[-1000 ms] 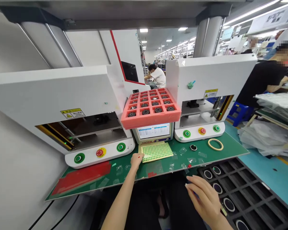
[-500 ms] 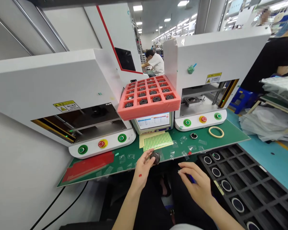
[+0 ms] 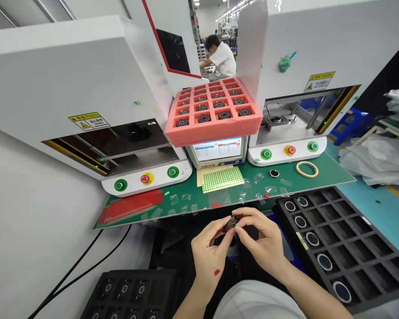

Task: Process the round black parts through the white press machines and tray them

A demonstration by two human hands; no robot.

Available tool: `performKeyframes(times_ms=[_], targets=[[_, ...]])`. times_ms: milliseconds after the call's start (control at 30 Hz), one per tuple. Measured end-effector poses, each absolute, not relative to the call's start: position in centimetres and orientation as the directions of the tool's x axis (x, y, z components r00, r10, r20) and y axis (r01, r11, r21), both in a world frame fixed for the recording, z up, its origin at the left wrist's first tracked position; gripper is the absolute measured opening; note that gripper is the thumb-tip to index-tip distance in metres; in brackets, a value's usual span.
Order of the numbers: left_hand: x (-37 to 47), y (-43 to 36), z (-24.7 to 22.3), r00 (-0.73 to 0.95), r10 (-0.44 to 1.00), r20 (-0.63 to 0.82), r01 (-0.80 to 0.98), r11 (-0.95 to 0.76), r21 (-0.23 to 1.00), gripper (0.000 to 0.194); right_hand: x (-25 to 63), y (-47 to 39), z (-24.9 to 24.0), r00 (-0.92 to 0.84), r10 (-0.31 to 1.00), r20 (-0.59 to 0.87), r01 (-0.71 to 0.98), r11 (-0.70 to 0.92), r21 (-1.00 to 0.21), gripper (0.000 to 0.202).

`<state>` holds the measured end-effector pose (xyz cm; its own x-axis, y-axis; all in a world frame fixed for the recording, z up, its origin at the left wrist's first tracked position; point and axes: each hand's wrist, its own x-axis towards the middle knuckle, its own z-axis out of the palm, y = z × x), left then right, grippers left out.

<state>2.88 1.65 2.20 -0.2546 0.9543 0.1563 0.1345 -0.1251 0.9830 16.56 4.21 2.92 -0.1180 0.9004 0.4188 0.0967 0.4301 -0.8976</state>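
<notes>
Black part (image 3: pixel 232 223) is pinched by left fingers (image 3: pixel 215 227) and right fingers (image 3: pixel 253 219), before a monitor (image 3: pixel 218 149) lettered "HI…".

Bare left hand (image 3: pixel 206 250) and bare right hand (image 3: pixel 266 241) are held close together, thumbs and fingers (image 3: pixel 251 212) pinched inward; wrists are set apart, bare forearms (image 3: pixel 314 290) angled inward from below.

Two button-fronted machines (image 3: pixel 60 79) flank one pink tray (image 3: pixel 216 132); beneath it, one monitor (image 3: pixel 217 150); before it, two hands (image 3: pixel 206 250), one held part (image 3: pixel 232 223); right of it, one black tray (image 3: pixel 355 248), six discs (image 3: pixel 312 239) inside.
</notes>
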Motion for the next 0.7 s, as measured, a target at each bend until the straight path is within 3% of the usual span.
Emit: performKeyframes(times_ms=[200, 333, 467, 600, 700], targets=[[3.0, 1.4, 2.4, -0.254, 0.962, 0.096, 0.087, -0.076, 0.993, 0.022, 16.5, 4.1, 2.9, -0.120, 0.896, 0.427, 0.091, 0.438, -0.894, 0.012], [3.0, 2.0, 2.9, -0.184, 0.973, -0.141, -0.229, 0.097, 0.969, 0.028, 16.7, 4.0, 2.8, -0.088, 0.896, 0.435, 0.087, 0.442, -0.893, 0.013], [3.0, 2.9, 3.3, -0.079, 0.936, -0.344, -0.516, 0.256, 0.817, 0.033, 16.7, 3.8, 2.7, -0.079, 0.901, 0.426, 0.122, 0.433, -0.893, 0.014], [3.5, 3.4, 3.2, -0.052, 0.927, -0.371, -0.628, 0.259, 0.734, 0.038, 16.2, 3.6, 2.4, -0.084, 0.911, 0.405, 0.146, 0.413, -0.899, 0.012], [4.0, 3.3, 3.0, -0.054, 0.940, -0.337, -0.626, 0.231, 0.745, 0.039, 15.9, 3.7, 2.0, -0.067, 0.915, 0.399, 0.158, 0.404, -0.901, 0.012]])
